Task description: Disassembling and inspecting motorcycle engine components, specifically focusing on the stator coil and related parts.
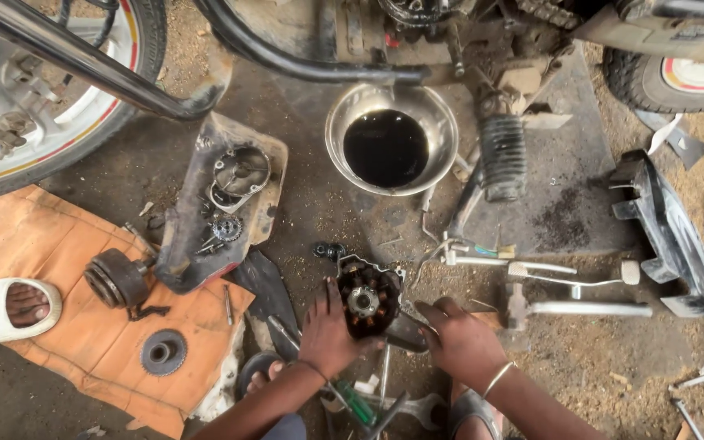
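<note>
My left hand (329,336) grips the left side of a round, greasy engine part with copper-coloured coils and a metal hub (366,300), held just above the dirt floor. My right hand (459,341), with a metal bangle on the wrist, holds the lower right edge of the same part, near a dark flat piece (407,332). Several hand tools, among them a green-handled screwdriver (358,403) and a wrench (417,407), lie below my hands by my sandalled feet.
A steel bowl of black oil (390,138) stands ahead, under a motorcycle frame (287,61) with wheels at both upper corners. A tray of gears (226,204) and more parts lie on orange cardboard (67,269) at left. Another person's foot (10,308) is at the left edge. A black cover (670,236) lies at right.
</note>
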